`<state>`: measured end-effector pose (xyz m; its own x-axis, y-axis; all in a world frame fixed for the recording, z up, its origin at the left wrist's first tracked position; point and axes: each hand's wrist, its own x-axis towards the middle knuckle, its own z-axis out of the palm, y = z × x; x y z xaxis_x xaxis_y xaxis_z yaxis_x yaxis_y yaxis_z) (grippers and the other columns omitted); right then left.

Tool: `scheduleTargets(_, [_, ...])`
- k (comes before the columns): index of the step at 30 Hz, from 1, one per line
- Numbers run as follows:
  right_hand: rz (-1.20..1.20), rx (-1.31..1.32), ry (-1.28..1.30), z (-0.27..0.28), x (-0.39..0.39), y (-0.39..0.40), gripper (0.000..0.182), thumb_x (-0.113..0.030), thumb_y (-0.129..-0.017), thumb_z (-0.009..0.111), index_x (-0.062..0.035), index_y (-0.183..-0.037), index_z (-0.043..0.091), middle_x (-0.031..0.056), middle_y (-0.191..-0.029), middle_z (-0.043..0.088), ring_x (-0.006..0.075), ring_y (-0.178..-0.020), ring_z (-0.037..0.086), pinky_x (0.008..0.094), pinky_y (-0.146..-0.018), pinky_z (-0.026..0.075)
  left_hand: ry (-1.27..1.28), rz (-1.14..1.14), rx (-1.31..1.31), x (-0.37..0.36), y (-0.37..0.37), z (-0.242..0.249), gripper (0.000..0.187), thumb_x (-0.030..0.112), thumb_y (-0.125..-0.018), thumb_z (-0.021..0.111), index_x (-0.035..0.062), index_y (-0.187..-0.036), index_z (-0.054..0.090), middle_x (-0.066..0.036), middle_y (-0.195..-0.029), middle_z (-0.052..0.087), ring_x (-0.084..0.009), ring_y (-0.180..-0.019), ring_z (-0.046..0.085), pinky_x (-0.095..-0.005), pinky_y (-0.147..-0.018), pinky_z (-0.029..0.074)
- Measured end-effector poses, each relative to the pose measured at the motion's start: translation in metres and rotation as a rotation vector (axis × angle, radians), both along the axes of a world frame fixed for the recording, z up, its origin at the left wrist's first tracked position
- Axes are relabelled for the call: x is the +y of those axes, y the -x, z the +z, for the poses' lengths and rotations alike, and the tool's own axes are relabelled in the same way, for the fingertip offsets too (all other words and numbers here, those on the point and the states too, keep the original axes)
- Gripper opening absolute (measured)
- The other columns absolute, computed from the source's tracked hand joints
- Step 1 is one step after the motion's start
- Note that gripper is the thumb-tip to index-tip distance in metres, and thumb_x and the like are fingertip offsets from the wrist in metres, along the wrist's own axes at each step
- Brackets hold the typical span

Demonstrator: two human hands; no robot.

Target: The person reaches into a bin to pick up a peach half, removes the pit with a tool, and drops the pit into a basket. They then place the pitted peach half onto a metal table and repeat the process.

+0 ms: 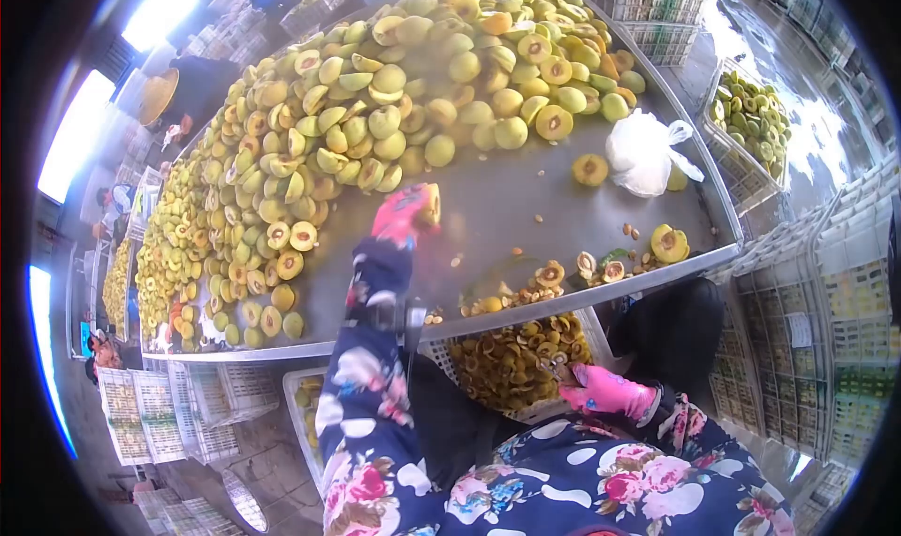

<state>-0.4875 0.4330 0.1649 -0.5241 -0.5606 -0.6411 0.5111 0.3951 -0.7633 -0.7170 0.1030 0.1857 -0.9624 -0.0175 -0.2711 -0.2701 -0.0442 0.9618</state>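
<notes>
Sleeves: floral, dark blue with pink and white blooms, filling the bottom of the view, one arm stretched up and out, the other bent low.
Right hand point(605, 392): pink glove, down at the edge of the crate point(601, 334) that sits under the bench lip; fingers curled onto the pile of halves inside, though whether they pinch one piece I cannot tell.
Left hand point(404, 212): pink glove too, blurred with motion, reaching out over the bench point(526, 207); fingers closed round a yellow fruit point(429, 207) that peeks out on the far side of the glove.
Fruit in hand: round, pale yellow-green, out over bare metal just short of the big heap; too smeared to tell whether it is whole or cut.
Heap point(375, 114): whole fruits mixed with cut halves, pale skin, orange flesh, dark brown hollows where the stones sat.
Near edge: split halves, loose stones point(631, 230) and scraps scattered by the rim, just above the crate.
Doing it well: I'd say grip firmly but not hard, since soft flesh bruises; bring the fruit back low over the bench, and keep the lower hand clear of the crate's wire wall.
Also about: a white plastic bag point(643, 151) on the bench; a second crate of fruit point(751, 118) beyond the far rim.
</notes>
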Motion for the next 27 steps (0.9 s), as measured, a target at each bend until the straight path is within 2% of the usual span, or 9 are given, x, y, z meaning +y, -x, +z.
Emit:
scheduleTargets(1, [-0.030,-0.049,0.054,0.005,0.000,0.002,0.023,-0.024,-0.086,0.054,-0.0029,-0.084,0.046,0.0029,-0.064,0.053,0.0101,-0.057,0.050,0.0275,-0.051,0.041,-0.436,0.049,-0.088,0.002,-0.022,0.015,0.045,0.025,-0.081,0.055,0.0046,-0.120,0.047,-0.020,-0.118,0.051,-0.0349,-0.096,0.057,-0.0398,-0.072,0.052])
scheduleTargets(3, [-0.017,0.087,0.130,0.016,-0.006,0.007,0.023,-0.024,-0.086,0.054,-0.0022,-0.087,0.047,0.0033,-0.064,0.053,0.0104,-0.056,0.051,0.0272,-0.051,0.042,-0.813,-0.053,-0.135,0.008,-0.067,0.039,0.044,0.029,-0.083,0.051,0.0050,-0.120,0.046,-0.020,-0.115,0.052,-0.0370,-0.092,0.058,-0.0436,-0.067,0.053])
scheduleTargets(6, [0.014,0.209,0.179,0.060,-0.022,0.019,0.025,-0.023,-0.085,0.055,-0.0010,-0.092,0.048,0.0050,-0.064,0.055,0.0129,-0.056,0.054,0.0287,-0.051,0.043,-0.926,0.030,-0.289,0.033,-0.128,0.071,0.043,0.037,-0.087,0.045,0.0039,-0.115,0.049,-0.020,-0.114,0.053,-0.0353,-0.091,0.058,-0.0412,-0.067,0.053])
scheduleTargets(11, [0.033,0.382,0.092,0.105,-0.046,0.029,0.029,-0.024,-0.084,0.057,0.0012,-0.096,0.048,0.0146,-0.068,0.059,0.0234,-0.060,0.059,0.0334,-0.055,0.044,-0.763,0.138,-0.208,0.061,-0.182,0.059,0.042,0.038,-0.090,0.045,0.0023,-0.111,0.050,-0.018,-0.107,0.056,-0.0310,-0.093,0.057,-0.0408,-0.071,0.052])
scheduleTargets(14, [0.055,0.612,0.041,0.111,-0.053,0.022,0.032,-0.026,-0.084,0.056,0.0020,-0.097,0.048,0.0205,-0.074,0.059,0.0333,-0.067,0.059,0.0373,-0.060,0.045,-0.725,0.248,-0.190,0.085,-0.203,0.067,0.038,0.033,-0.091,0.044,0.0000,-0.111,0.050,-0.017,-0.105,0.057,-0.0279,-0.091,0.057,-0.0380,-0.076,0.049])
scheduleTargets(17, [0.051,0.633,0.030,0.116,-0.055,0.015,0.032,-0.026,-0.084,0.055,0.0025,-0.098,0.048,0.0245,-0.079,0.058,0.0393,-0.075,0.058,0.0410,-0.063,0.044,-0.674,0.169,-0.067,0.096,-0.215,0.061,0.037,0.031,-0.092,0.042,-0.0004,-0.111,0.050,-0.017,-0.104,0.057,-0.0269,-0.091,0.057,-0.0373,-0.077,0.049])
scheduleTargets(20, [0.044,0.648,0.020,0.115,-0.054,0.009,0.032,-0.025,-0.084,0.055,0.0029,-0.098,0.047,0.0252,-0.082,0.058,0.0398,-0.078,0.058,0.0421,-0.063,0.044,-0.754,0.154,-0.070,0.105,-0.223,0.071,0.040,0.026,-0.093,0.043,-0.0055,-0.117,0.047,-0.016,-0.105,0.058,-0.0224,-0.091,0.058,-0.0319,-0.080,0.048])
scheduleTargets(23, [-0.004,0.672,0.085,0.104,-0.053,0.005,0.024,-0.017,-0.085,0.054,-0.0008,-0.101,0.047,0.0082,-0.063,0.055,0.0165,-0.050,0.053,0.0308,-0.047,0.040,-0.846,0.122,-0.049,0.108,-0.226,0.069,0.039,0.025,-0.092,0.044,-0.0047,-0.116,0.047,-0.016,-0.105,0.057,-0.0221,-0.092,0.057,-0.0316,-0.080,0.048])
scheduleTargets(27, [-0.035,0.781,0.047,0.104,-0.051,0.002,0.021,-0.016,-0.084,0.055,-0.0009,-0.097,0.048,0.0132,-0.064,0.054,0.0270,-0.054,0.055,0.0348,-0.050,0.040,-0.791,0.178,-0.013,0.117,-0.226,0.067,0.038,0.025,-0.092,0.044,-0.0040,-0.116,0.047,-0.016,-0.105,0.057,-0.0223,-0.092,0.057,-0.0317,-0.079,0.048])
